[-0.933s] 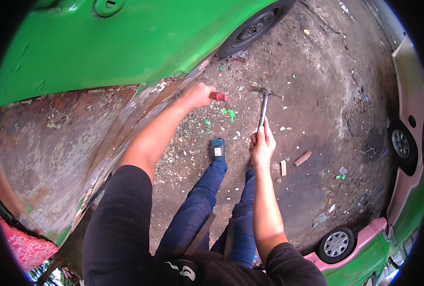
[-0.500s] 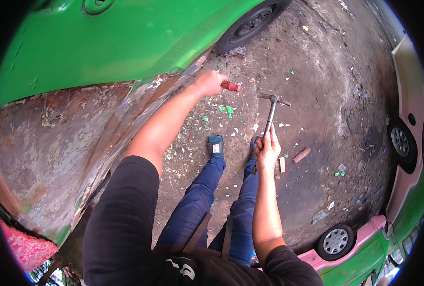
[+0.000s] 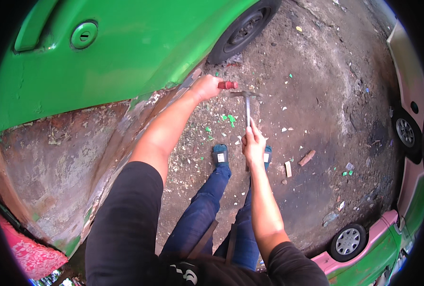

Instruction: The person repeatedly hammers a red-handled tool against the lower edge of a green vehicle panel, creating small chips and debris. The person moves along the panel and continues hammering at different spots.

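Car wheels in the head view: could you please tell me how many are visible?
3: one wheel on the green car at top, one wheel at the right edge, one wheel at lower right. Others may be hidden.

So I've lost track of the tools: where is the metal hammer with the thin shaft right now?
In the head view, the metal hammer is gripped by the right hand, head raised beside the red-handled tool in the left hand, near the green car's sill.

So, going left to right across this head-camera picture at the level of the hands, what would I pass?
Green car body panel with stripped, rusty lower section → left hand gripping a red-handled tool → metal hammer held by the right hand → bare dirt ground → pink car's wheel.
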`<state>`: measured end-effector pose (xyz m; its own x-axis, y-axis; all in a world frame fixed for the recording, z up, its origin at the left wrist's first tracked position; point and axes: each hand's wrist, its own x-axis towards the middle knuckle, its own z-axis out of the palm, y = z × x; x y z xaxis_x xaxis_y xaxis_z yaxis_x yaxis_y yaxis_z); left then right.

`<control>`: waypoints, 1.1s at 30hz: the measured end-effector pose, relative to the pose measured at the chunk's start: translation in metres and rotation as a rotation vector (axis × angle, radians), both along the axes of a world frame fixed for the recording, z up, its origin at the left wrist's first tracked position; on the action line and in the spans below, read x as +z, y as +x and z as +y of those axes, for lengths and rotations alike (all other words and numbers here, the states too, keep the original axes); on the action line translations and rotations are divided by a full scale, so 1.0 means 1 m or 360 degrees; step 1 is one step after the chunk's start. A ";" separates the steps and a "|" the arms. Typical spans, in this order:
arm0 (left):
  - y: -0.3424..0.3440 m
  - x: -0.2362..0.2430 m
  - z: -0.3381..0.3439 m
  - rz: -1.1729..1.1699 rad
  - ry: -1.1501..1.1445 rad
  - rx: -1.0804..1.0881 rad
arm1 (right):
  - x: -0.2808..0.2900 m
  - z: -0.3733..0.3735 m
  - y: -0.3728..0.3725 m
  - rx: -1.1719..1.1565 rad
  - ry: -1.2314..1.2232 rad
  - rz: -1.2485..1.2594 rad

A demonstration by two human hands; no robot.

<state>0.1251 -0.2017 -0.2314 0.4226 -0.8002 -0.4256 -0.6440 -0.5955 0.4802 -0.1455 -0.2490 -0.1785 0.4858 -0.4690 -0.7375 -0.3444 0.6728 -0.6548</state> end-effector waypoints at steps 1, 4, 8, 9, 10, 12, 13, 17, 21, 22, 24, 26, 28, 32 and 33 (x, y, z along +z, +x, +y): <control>0.000 -0.003 0.000 -0.0024 -0.0005 -0.0068 | 0.006 -0.002 -0.003 -0.0273 0.0085 -0.0070; -0.008 0.005 -0.006 0.0022 0.0212 -0.0162 | 0.011 -0.005 -0.007 -0.0721 0.0142 -0.0180; -0.011 0.001 0.001 0.0051 0.0220 -0.0154 | 0.000 -0.013 -0.003 -0.0332 0.0148 -0.0029; -0.009 0.001 0.002 0.0029 0.0204 -0.0118 | 0.004 -0.018 -0.005 -0.0489 0.0125 -0.0092; -0.006 0.000 0.002 0.0035 0.0218 -0.0114 | 0.009 -0.023 -0.006 -0.0648 0.0102 -0.0155; -0.010 0.000 -0.006 0.0065 0.0233 -0.0131 | 0.010 -0.021 -0.007 -0.0614 0.0134 -0.0127; -0.009 0.001 -0.008 0.0047 0.0244 -0.0135 | 0.001 -0.013 -0.003 -0.0439 0.0140 -0.0068; -0.014 -0.002 -0.005 -0.0008 0.0239 -0.0132 | 0.010 -0.022 -0.010 -0.0398 0.0258 0.0010; -0.009 -0.002 -0.008 0.0000 0.0318 -0.0068 | 0.015 -0.056 -0.029 -0.0554 0.0241 -0.0007; -0.009 -0.001 -0.009 0.0007 0.0323 -0.0041 | 0.014 -0.068 -0.028 -0.0491 0.0243 0.0048; -0.010 -0.002 -0.008 -0.0053 0.0343 -0.0048 | 0.009 -0.079 -0.026 -0.0358 0.0200 0.0066; -0.011 0.000 -0.006 -0.0081 0.0351 -0.0052 | 0.006 -0.079 -0.023 -0.0292 0.0199 0.0059; -0.011 0.003 -0.005 -0.0075 0.0347 -0.0061 | 0.008 -0.075 -0.015 -0.0373 0.0210 0.0008; -0.010 0.005 -0.009 -0.0091 0.0227 -0.0101 | 0.002 -0.051 0.007 -0.0315 0.0097 0.0009; -0.015 0.003 -0.008 -0.0072 0.0259 -0.0125 | -0.005 -0.046 0.009 -0.0112 0.0080 -0.0006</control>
